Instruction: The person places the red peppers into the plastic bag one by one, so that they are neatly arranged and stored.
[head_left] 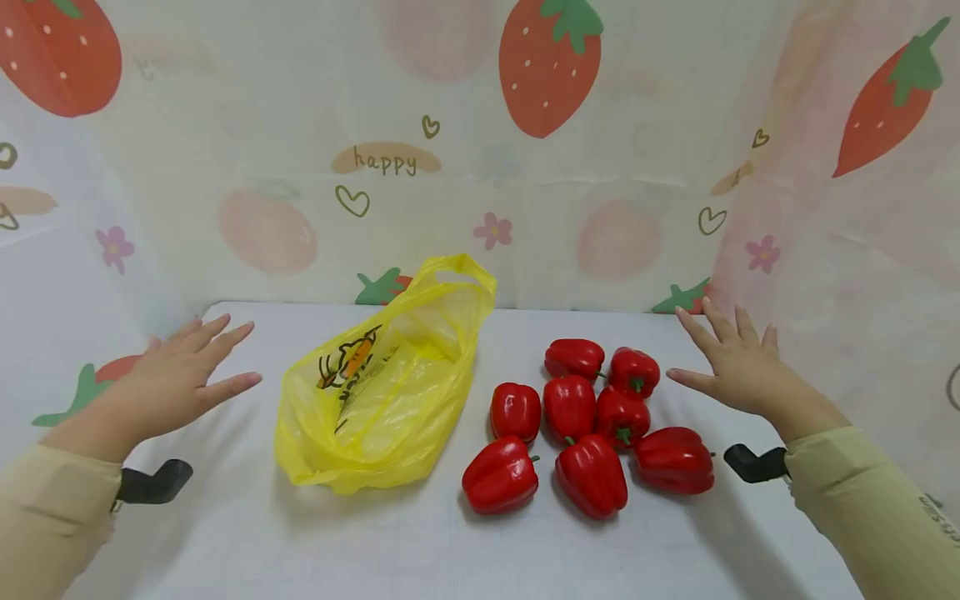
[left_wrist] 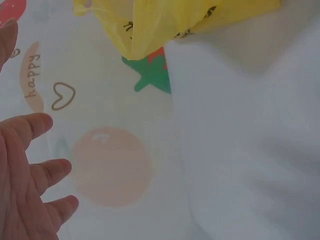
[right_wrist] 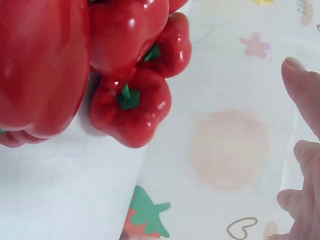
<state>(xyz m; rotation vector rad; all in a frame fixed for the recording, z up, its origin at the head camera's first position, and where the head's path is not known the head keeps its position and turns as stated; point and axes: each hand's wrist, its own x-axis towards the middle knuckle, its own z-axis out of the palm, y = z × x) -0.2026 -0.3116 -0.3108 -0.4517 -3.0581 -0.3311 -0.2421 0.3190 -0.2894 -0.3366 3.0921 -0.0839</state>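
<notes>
A yellow plastic bag (head_left: 378, 392) with a printed cartoon lies on the white table, its handle loop pointing to the back. To its right sits a group of several red bell peppers (head_left: 570, 406) with green stems. My left hand (head_left: 176, 379) is held with fingers spread to the left of the bag, touching nothing. On the other side, my right hand (head_left: 738, 362) hovers with spread fingers to the right of the peppers, also holding nothing. Close up in the right wrist view, one bell pepper (right_wrist: 131, 107) shows its green stem.
A curtain (head_left: 450, 108) printed with strawberries, hearts and flowers stands behind the white table (head_left: 375, 542) and along both sides. Dark wrist-camera mounts (head_left: 156, 482) stick out near both cuffs.
</notes>
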